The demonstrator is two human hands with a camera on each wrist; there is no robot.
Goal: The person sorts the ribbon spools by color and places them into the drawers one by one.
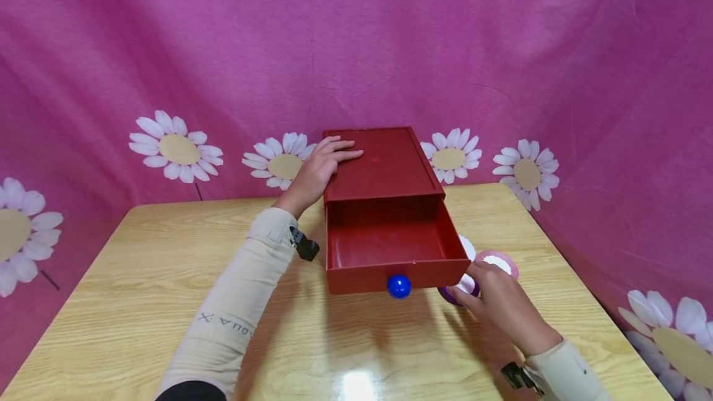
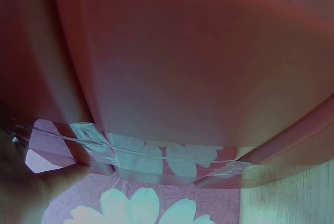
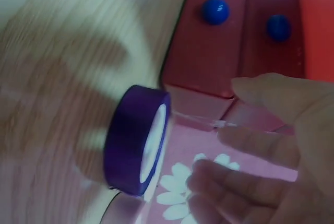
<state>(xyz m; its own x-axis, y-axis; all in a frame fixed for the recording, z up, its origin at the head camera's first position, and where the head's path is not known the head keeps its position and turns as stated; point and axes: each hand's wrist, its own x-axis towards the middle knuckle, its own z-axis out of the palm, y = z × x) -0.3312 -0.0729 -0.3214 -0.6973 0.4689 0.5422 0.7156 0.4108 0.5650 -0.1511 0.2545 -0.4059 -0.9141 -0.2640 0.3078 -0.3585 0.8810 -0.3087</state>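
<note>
In the head view, a red unit [image 1: 384, 163] is seen on a wooden worktop [image 1: 195, 277], its drawer [image 1: 356, 278] drawn out toward the camera and its bare red floor exposed. A blue knob [image 1: 398, 286] is fixed to the drawer's front. The unit is steadied at its left edge by the left hand [image 1: 320, 172], whose fingers are laid flat and extended across the top; the thumb is shown against the red side in the left wrist view, where strips of clear tape [image 2: 235, 169] are also caught. Beside the drawer's right front corner, the right hand [image 1: 498, 305] is held low, thumb and fingers spread wide and empty, near a purple roll [image 3: 125, 140]. The purple roll is stood on its edge on the worktop in the right wrist view, a gap being seen between it and the fingertips. It is accompanied by a pink roll [image 1: 514, 264] and a white roll [image 1: 466, 246], both partly hidden. Light sleeves [image 1: 239, 296] are worn on both arms. The scene is backed by a magenta cloth [image 1: 356, 48] printed with white flowers [image 1: 178, 149].
</note>
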